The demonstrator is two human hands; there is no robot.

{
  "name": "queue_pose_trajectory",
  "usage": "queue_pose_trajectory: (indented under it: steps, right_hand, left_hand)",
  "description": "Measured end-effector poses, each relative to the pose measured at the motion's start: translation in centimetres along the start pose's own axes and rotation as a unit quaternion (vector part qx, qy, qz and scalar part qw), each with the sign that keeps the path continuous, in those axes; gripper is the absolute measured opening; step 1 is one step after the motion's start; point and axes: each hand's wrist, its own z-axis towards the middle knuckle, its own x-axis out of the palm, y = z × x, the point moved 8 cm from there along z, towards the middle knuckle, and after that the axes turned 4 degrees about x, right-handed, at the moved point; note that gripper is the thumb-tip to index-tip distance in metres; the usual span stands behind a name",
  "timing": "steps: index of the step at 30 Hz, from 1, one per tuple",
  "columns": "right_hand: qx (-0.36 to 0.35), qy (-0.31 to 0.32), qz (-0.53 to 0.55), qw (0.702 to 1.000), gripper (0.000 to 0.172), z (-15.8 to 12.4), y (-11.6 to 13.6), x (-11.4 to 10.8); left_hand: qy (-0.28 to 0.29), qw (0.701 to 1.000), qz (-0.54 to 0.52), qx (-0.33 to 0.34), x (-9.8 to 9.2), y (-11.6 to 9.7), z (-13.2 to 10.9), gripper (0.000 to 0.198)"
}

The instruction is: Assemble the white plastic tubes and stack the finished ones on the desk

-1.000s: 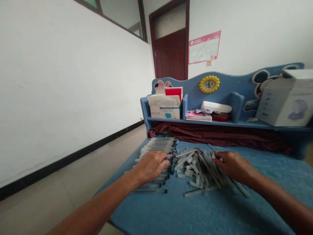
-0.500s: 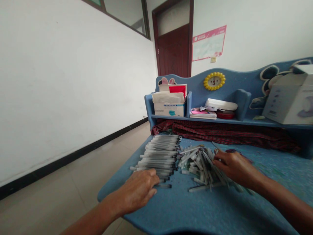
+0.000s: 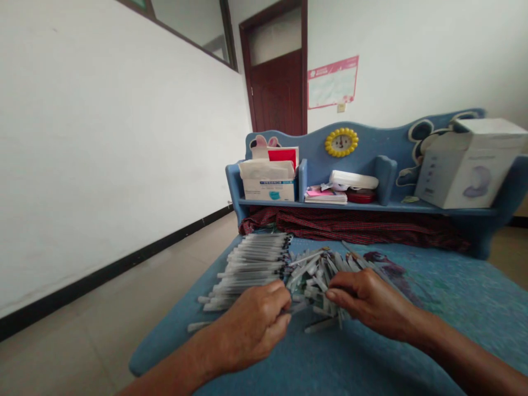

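On the blue desk [image 3: 165, 335], a row of whitish pens with dark tips [image 3: 258, 264] lies stacked side by side at the left. To its right is a loose, jumbled pile of similar pens [image 3: 305, 269]. My left hand [image 3: 259, 324] is closed at the near end of the row, with a pale pen partly showing beyond its fingertips. My right hand [image 3: 363, 300] reaches over the right side of the loose pile, thumb and fingers pinched together at the pens; what they grip is too small to make out.
Behind the pens, a dark red checked cloth [image 3: 330, 225] lies under the shelf. The shelf holds a mask box [image 3: 270, 188], papers [image 3: 325, 197], a red case [image 3: 361, 196] and a large white box [image 3: 462, 165]. A yellow flower clock [image 3: 341, 142] is on the backboard.
My left hand has moved right, from the row's edge toward the loose pile. My right hand has come nearer, down onto the pile. The camera view has turned somewhat to the right.
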Motion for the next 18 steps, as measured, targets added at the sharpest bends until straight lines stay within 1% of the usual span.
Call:
queue_pose_trajectory:
  steps: [3,5,8,11,14,18]
  right_hand:
    - [0.013,-0.023,0.057,0.998,0.038,0.3,-0.3,-0.6]
    - [0.031,-0.05,0.087,0.995,0.041,0.6,-1.3,-1.4]
    - [0.067,-0.081,0.141,0.984,0.041,0.9,-3.4,-2.8]
    - [0.099,-0.098,0.19,0.972,0.041,1.1,-5.5,-4.1]
    - [0.11,-0.083,0.23,0.963,0.04,1.1,-6.8,-4.5]
    - [0.105,-0.031,0.283,0.953,0.036,1.2,-7.6,-3.7]
  left_hand:
    - [-0.029,0.999,-0.025,0.036,0.1,-1.1,2.6,0.005]
    - [-0.064,0.995,-0.034,0.064,-0.1,-1.4,4.2,0.006]
    - [-0.113,0.99,-0.046,0.077,-0.4,-0.8,6.7,0.006]
    - [-0.132,0.988,-0.051,0.063,-0.4,0.3,8.8,0.011]
    - [-0.14,0.987,-0.049,0.064,0.0,0.7,10.0,0.02]
    - [-0.147,0.984,-0.061,0.079,0.7,0.7,10.1,0.02]
